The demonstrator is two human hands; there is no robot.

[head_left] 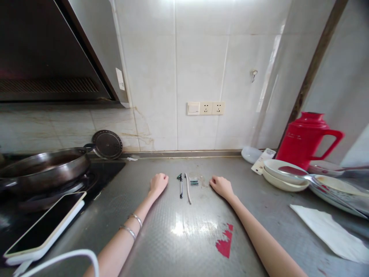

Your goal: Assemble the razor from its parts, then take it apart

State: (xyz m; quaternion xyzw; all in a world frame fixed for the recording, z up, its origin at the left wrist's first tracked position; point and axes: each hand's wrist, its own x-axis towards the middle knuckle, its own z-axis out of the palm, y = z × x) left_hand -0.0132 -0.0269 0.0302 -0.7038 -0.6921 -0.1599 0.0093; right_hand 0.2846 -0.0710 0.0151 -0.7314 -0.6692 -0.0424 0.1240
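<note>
White cable (pixel 91 254): smooth, round, arched across the lower left corner. Phone (pixel 46 227): flat slab, dark glossy screen, pale rim, lying at the hob's edge. Counter (pixel 161 238): grey metal, finely patterned, shiny; bears a flat red patch (pixel 225 246) with ragged edges.

Left hand (pixel 158 183): resting on the counter, fingers curled in together as a loose fist; two silvery bangles (pixel 135 221) on the forearm. Right hand (pixel 221 186): likewise resting, fingers folded inward, nearest the clear scrap.

Between the hands, in a row: razor (pixel 181 186), slim, dark-headed, with a black and silvery handle, nearest the left hand; white stick (pixel 188 190), thin, slightly bent; blue-green piece (pixel 194 181), small, flat, too small to identify; clear scrap (pixel 203 182), thin, see-through.

Left: pan (pixel 66 168), round, shiny metal. Right: flask (pixel 302 140), glossy red, loop-handled; pale bowls (pixel 284 184), stacked; white sheet (pixel 331 232), thin, creased.
</note>
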